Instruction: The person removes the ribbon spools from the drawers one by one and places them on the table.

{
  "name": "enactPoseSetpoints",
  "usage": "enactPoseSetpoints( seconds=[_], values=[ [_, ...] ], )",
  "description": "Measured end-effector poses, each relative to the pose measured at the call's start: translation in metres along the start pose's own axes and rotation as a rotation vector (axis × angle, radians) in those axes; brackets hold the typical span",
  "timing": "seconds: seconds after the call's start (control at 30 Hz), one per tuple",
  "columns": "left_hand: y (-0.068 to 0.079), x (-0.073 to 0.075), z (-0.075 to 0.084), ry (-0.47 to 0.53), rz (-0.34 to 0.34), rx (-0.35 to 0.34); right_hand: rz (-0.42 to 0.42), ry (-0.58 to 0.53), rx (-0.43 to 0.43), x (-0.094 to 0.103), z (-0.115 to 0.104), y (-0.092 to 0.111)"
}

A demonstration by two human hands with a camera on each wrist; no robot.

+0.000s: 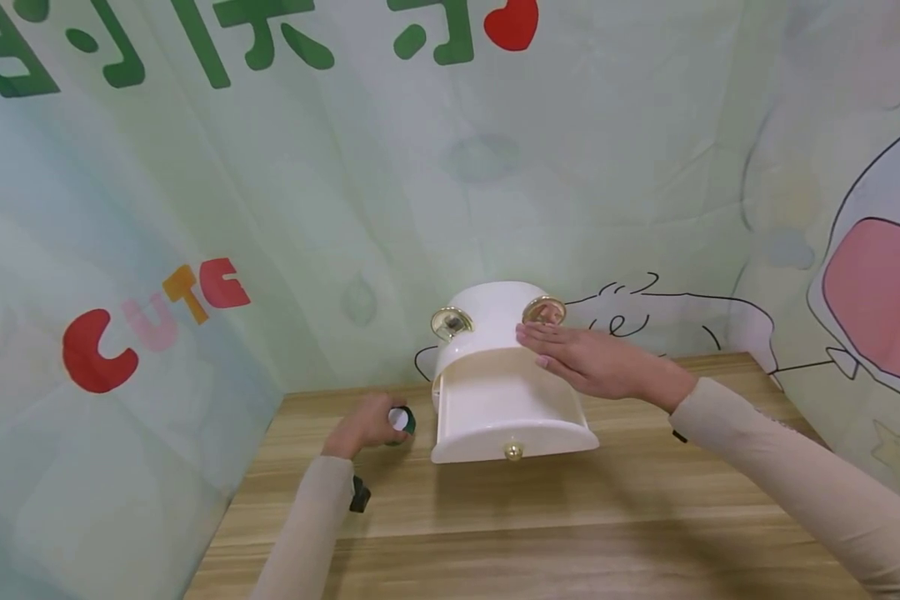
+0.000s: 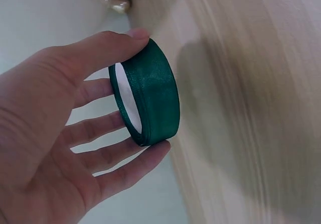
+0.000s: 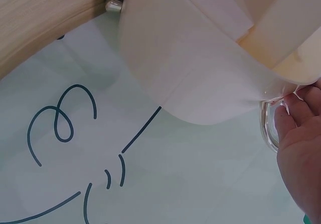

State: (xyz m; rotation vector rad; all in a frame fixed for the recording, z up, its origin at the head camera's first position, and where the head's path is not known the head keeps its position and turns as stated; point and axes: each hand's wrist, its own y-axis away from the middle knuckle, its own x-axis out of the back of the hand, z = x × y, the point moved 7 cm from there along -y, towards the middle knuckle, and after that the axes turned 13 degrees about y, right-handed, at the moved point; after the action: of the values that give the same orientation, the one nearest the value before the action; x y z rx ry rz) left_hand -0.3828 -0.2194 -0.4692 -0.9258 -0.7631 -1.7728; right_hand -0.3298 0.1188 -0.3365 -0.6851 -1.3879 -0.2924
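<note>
My left hand (image 1: 363, 427) holds a roll of dark green ribbon (image 2: 158, 96) with a white core, pinched between thumb and fingertips. The roll is a little above the wooden tabletop, left of a white box (image 1: 487, 308) with a rounded top. That box has a drawer (image 1: 513, 404) pulled out toward me, with a gold knob (image 1: 513, 452) on its front; nothing shows inside it. My right hand (image 1: 603, 360) lies with straight fingers against the top right of the box, beside a gold-rimmed ear-shaped piece (image 1: 544, 311). In the right wrist view its fingers (image 3: 300, 108) touch the box's edge.
The wooden table (image 1: 525, 533) ends at a printed fabric backdrop (image 1: 360, 217) behind and on both sides. A second gold-rimmed ear-shaped piece (image 1: 451, 322) stands on the box's left. Small metallic feet (image 3: 114, 4) show under the box.
</note>
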Motion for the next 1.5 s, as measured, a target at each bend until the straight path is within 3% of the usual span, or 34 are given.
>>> enactPoseSetpoints(
  seconds=[0.47,0.67,0.93,1.5],
  values=[
    [-0.006,-0.018,-0.008,0.004,-0.001,0.064,0.009,0.002,0.002,0.001,-0.002,0.001],
    [-0.012,-0.023,-0.01,0.015,-0.014,0.06,0.002,0.002,-0.001,0.001,-0.002,0.001],
    [-0.017,-0.027,-0.01,0.027,-0.004,0.039,0.003,-0.001,0.002,0.003,-0.001,0.001],
    [-0.02,-0.036,-0.018,0.014,-0.015,0.112,-0.017,0.007,-0.016,0.001,-0.001,0.001]
  ],
)
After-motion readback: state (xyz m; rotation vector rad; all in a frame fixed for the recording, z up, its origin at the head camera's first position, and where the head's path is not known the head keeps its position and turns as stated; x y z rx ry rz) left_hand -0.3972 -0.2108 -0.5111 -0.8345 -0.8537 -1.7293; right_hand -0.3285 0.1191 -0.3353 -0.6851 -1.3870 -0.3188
